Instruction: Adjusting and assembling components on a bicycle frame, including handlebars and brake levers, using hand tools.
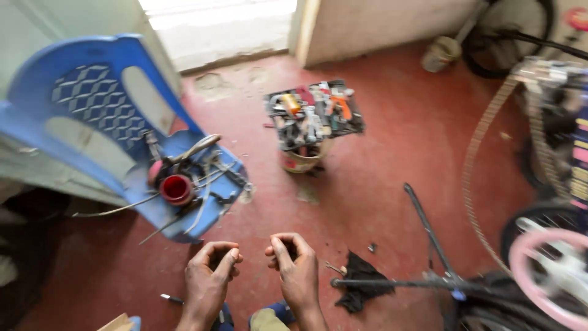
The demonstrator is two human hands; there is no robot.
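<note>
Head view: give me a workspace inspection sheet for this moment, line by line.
Surface: red floor, stained and scuffed.
Job's things: left hand and right hand curled, fingertips pinched; whether they hold anything cannot be told.
Clutter: dark rag; small tool by the left hand; tool tray on a bucket.
Grippers: both hands close together, apart from each other.
Cables: thin cables among parts and a red cup on the blue plastic chair.
Surroundings: bicycle chain, pink wheel, doorway.
</note>
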